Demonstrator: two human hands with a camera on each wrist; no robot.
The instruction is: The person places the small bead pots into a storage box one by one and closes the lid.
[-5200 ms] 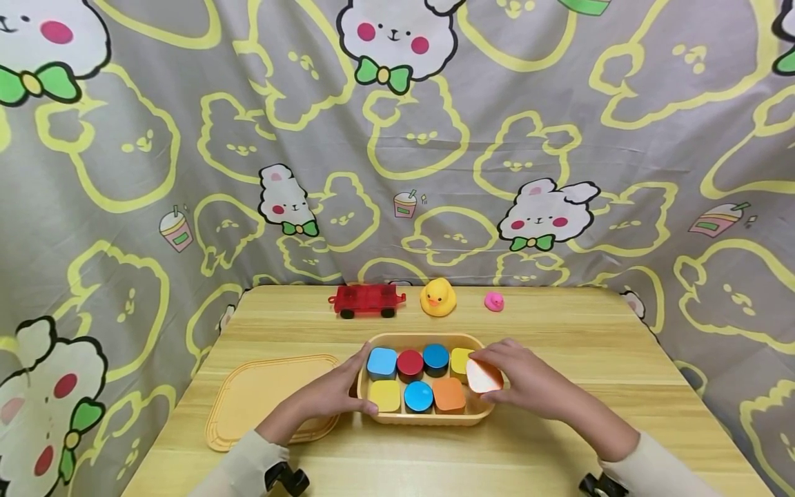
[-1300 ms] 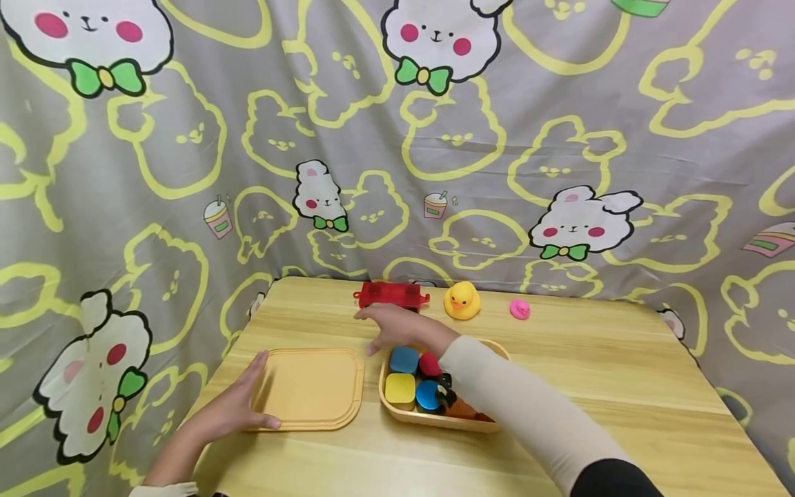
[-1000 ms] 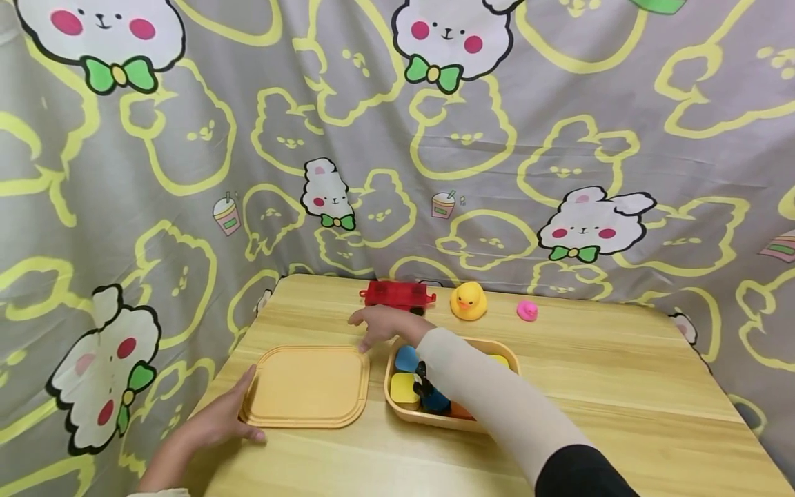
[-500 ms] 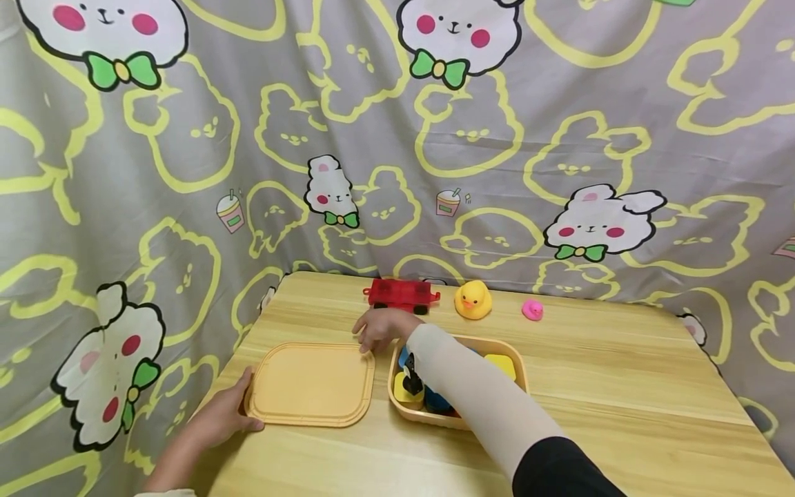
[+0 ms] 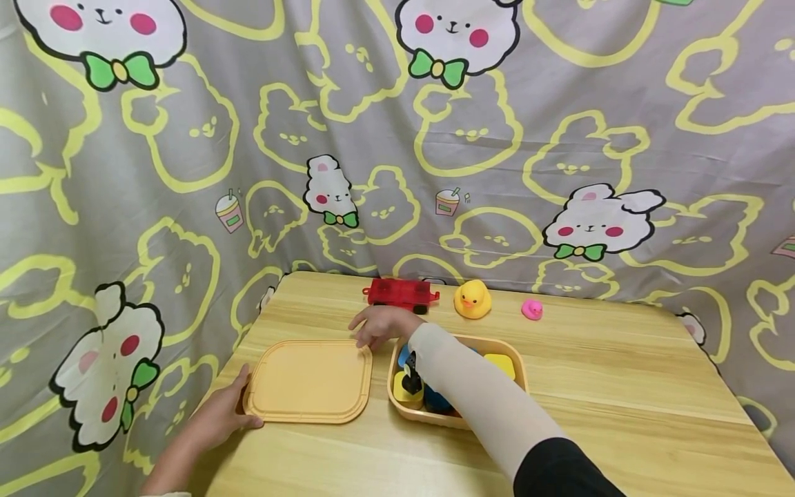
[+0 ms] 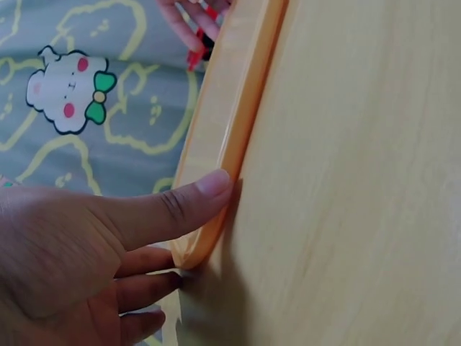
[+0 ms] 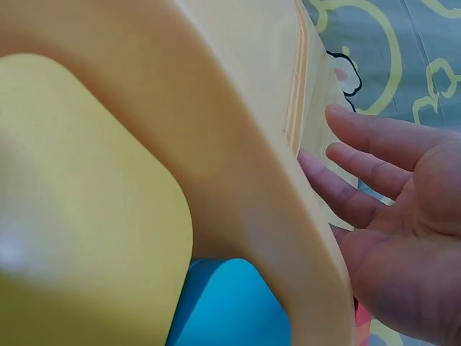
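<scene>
A flat pale-orange lid (image 5: 308, 382) with rounded corners and a ridged rim lies on the table at the left. My left hand (image 5: 220, 413) holds its near left corner. In the left wrist view the thumb (image 6: 180, 210) presses the lid's edge (image 6: 229, 137), with the fingers on the other side. My right hand (image 5: 384, 326) reaches across to the lid's far right corner, fingertips right at the rim. Its fingers look spread and loosely bent in the right wrist view. Beneath the right forearm stands a matching box (image 5: 522, 373) of colored blocks, partly hidden by the sleeve.
Inside the box, a yellow block (image 5: 500, 364) and a blue block (image 7: 230, 306) show. Along the back edge stand a red toy wagon (image 5: 400, 294), a yellow rubber duck (image 5: 473, 299) and a small pink duck (image 5: 532, 309). A patterned curtain (image 5: 385, 138) hangs behind the table.
Earlier my left hand held the box while my right held an orange-and-white piece over it. Both hands have since gone to the lid, which has turned straighter and lately slid slightly away.
</scene>
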